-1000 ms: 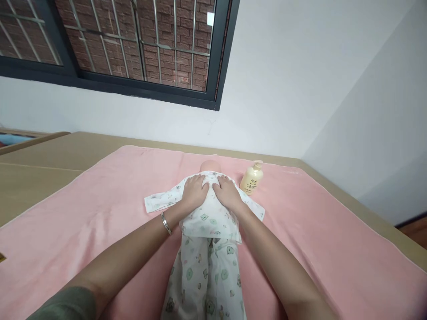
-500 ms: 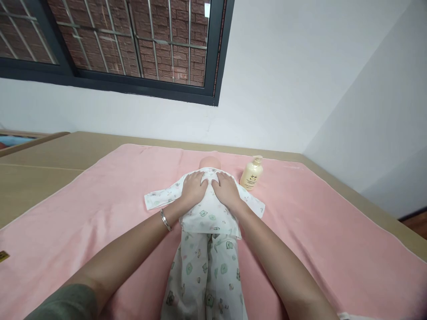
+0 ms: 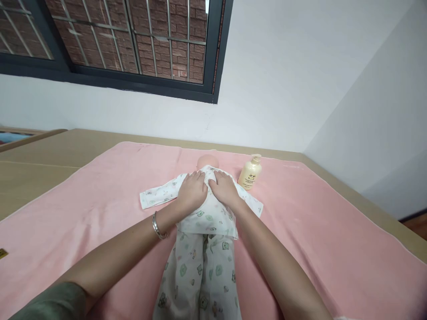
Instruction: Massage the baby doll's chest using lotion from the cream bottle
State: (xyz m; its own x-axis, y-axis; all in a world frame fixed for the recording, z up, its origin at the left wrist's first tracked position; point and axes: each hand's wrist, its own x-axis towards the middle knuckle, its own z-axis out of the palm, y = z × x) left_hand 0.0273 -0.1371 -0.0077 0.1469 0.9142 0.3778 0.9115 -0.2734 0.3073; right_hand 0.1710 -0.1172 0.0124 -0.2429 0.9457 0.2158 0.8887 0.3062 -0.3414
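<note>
A baby doll lies lengthwise before me, its bald head at the far end and its face not visible. It is dressed in a white printed long-sleeved top and matching trousers, with both sleeves spread out sideways. My left hand rests flat on the upper left of the top, fingers stretched toward the head. Mirroring it on the upper right, my right hand also lies flat with its thumb apart. Neither hand grips anything. A silver bracelet circles my left wrist.
Just right of the doll stands a cream pump bottle. A pink blanket covers most of the wooden surface. Behind rises a white wall with a dark-framed barred window.
My left hand has slid slightly and its thumb now lies closer to the fingers. The view has shifted a little. The hands remain on the doll's top.
</note>
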